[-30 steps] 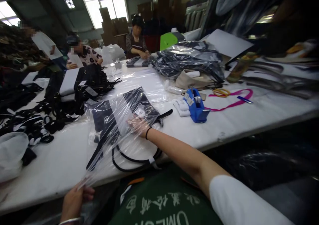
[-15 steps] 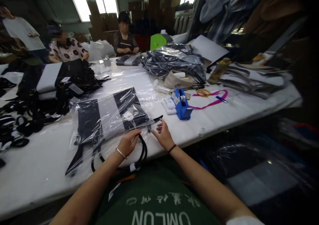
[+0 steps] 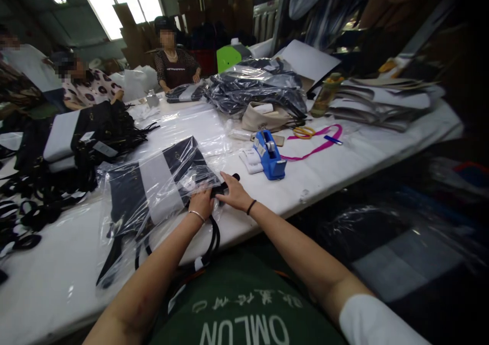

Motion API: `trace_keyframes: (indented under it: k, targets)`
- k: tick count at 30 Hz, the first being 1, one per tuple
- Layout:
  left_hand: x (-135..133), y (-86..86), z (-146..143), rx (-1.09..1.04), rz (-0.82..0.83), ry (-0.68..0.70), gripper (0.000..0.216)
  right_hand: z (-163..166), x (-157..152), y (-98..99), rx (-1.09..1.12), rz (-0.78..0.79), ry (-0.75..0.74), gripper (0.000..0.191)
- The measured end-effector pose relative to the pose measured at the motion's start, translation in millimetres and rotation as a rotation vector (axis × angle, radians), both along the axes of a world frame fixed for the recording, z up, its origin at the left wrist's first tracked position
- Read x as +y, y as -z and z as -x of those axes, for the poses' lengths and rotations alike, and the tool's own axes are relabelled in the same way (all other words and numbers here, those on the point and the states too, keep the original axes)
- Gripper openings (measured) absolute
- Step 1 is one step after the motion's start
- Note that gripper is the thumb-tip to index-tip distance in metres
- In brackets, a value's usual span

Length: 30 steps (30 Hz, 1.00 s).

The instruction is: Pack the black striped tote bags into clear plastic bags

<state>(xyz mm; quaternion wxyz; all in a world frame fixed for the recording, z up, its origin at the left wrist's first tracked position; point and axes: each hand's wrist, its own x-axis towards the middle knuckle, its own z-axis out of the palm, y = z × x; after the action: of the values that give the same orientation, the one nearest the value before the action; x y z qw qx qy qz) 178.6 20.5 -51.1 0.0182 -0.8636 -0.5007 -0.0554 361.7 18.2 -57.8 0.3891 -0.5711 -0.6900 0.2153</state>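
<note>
A dark blue and grey bag [image 3: 153, 187] lies inside a clear plastic sleeve [image 3: 126, 217] on the white table [image 3: 344, 161] in front of me. Its black straps [image 3: 212, 243] loop out over the table's near edge. My left hand [image 3: 201, 203] is closed on the sleeve's open end beside the bag's corner. My right hand [image 3: 233, 192] lies on the same corner, fingers curled over a black strap end [image 3: 229, 181]. The two hands touch each other.
A blue tape dispenser [image 3: 269, 156] stands right of my hands, with white label rolls [image 3: 250, 160], yellow scissors [image 3: 303, 131] and a pink ribbon [image 3: 317, 143] beyond. Bagged dark goods [image 3: 255, 87] pile at the back. Black bags and straps [image 3: 72, 146] heap at left. Three people work across the table.
My left hand came up from the table's edge to the sleeve's open end. My right hand left the bag, hovered open, then came down on the strap end beside the left hand.
</note>
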Motion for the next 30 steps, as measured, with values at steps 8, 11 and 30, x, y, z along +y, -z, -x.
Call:
trace_keyframes:
  k: [8,11,30]
  targets:
    - [11.7,-8.2,-5.4,0.143,-0.064,0.034,0.033,8.7,33.8,-21.4,-0.391,0.198,0.181,0.033]
    - [16.4,-24.3,7.5,0.142,-0.072,0.004,0.033,-32.3,23.7,-33.1,-0.399,0.2,0.227,0.044]
    - [17.5,3.0,26.7,-0.042,0.082,0.088,0.044,-84.1,-153.3,-18.1,0.518,0.243,0.268,0.046]
